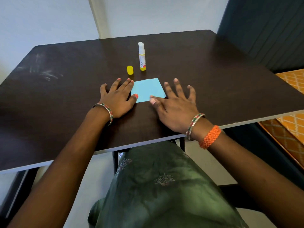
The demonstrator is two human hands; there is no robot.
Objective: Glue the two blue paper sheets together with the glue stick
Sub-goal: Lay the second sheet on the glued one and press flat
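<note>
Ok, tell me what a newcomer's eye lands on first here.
The blue paper lies flat on the dark table, with the left hand and right hand spread flat at its two sides. Just behind it the glue stick stands upright and uncapped, its yellow cap standing to its left.

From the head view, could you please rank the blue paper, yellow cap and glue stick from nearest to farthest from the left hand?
1. Blue paper, touching the left hand on its right.
2. Yellow cap, just beyond the fingers.
3. Glue stick, upright, farther back.
</note>
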